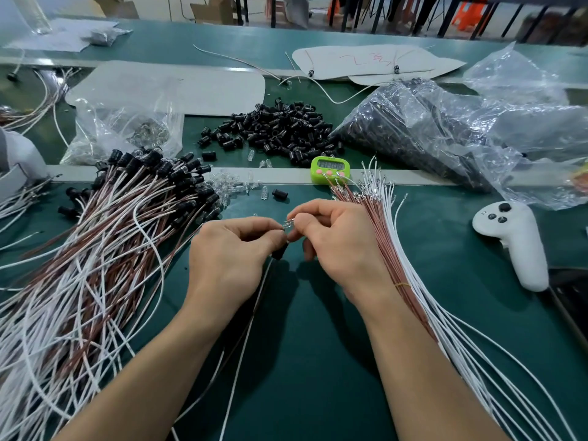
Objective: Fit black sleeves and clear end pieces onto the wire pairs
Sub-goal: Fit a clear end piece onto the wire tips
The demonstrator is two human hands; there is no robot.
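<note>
Step in hand: fitting the clear end piece (288, 223). My right hand (337, 246) pinches it above the mat; my left hand (232, 253) pinches the wire pair (254, 313), black sleeve (280, 251) just beneath. Next, I judge: align and press home.

We record the table mat (318, 329) as dark green, crossed by a pale grey strip (397, 179). The loose sleeves (280, 128) are black; the scattered end pieces (232, 186) are clear. The held sleeve (280, 252) is black, the held end piece (288, 224) clear. The wire pile (105, 249) is reddish brown and white, capped in black; the bundle (391, 237) shows the same two wire colours, tied with a yellow band (402, 284). The timer (330, 169) is lime green with pink buttons. The controller (515, 246) is white with black buttons. The bags (477, 122) are clear. The card (413, 63) is off-white with red scribble.
</note>
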